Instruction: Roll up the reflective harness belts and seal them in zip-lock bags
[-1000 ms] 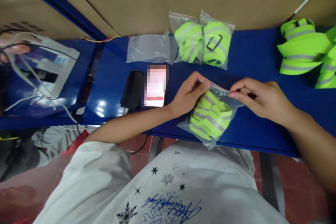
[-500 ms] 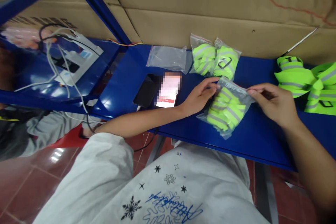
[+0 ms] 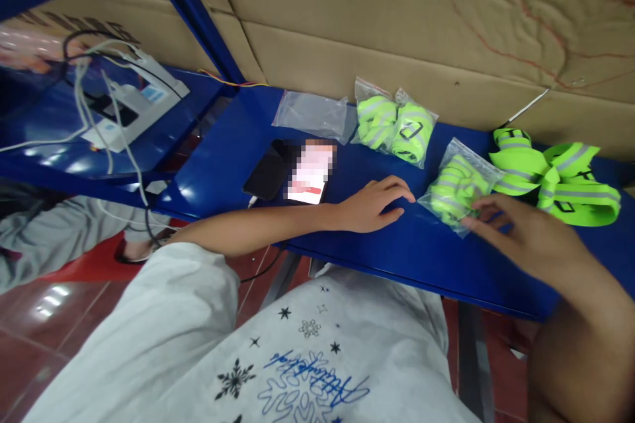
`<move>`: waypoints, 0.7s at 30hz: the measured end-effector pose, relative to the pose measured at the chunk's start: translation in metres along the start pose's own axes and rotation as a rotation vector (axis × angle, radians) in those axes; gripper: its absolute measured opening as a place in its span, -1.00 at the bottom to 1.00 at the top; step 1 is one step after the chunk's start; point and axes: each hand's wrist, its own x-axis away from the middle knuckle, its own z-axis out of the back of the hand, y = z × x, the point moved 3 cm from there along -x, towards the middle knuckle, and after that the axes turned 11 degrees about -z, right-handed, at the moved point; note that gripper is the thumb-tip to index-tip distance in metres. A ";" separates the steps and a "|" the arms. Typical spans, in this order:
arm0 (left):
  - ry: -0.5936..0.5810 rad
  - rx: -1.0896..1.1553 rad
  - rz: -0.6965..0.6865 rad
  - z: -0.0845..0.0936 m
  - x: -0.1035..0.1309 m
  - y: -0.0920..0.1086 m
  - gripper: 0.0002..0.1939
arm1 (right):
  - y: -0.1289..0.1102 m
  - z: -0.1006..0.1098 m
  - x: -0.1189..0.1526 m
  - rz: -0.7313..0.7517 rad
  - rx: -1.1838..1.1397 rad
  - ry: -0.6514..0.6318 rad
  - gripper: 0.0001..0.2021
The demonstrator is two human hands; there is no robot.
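A clear zip bag (image 3: 459,188) with a folded fluorescent yellow-green reflective strap inside lies toward the right of the blue table. My right hand (image 3: 520,231) is at its lower right side, thumb and fingertips curled onto the bag's edge. To the left of the bag, my left hand (image 3: 380,205) is open and holds nothing, its thumb and fingers apart just above the table. Two more filled bags, one (image 3: 376,120) beside the other (image 3: 413,132), lie behind. Loose reflective straps (image 3: 580,182) are beyond my right hand.
An unfilled clear bag (image 3: 310,115) lies at the back of the blue table (image 3: 397,251). A dark phone (image 3: 268,172) and a lit phone (image 3: 311,172) are left of my hand. Farther left are a power strip (image 3: 143,106) with cables and a seated person's grey sleeve (image 3: 64,231). Cardboard (image 3: 347,6) stands behind.
The filled bag has shifted right and away from me. My left hand has let go of it, and my right hand has moved from its top corner to its lower right side.
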 end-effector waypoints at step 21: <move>0.277 -0.712 0.363 0.148 0.021 -0.083 -0.64 | -0.011 -0.032 -0.099 0.153 0.099 0.237 -0.45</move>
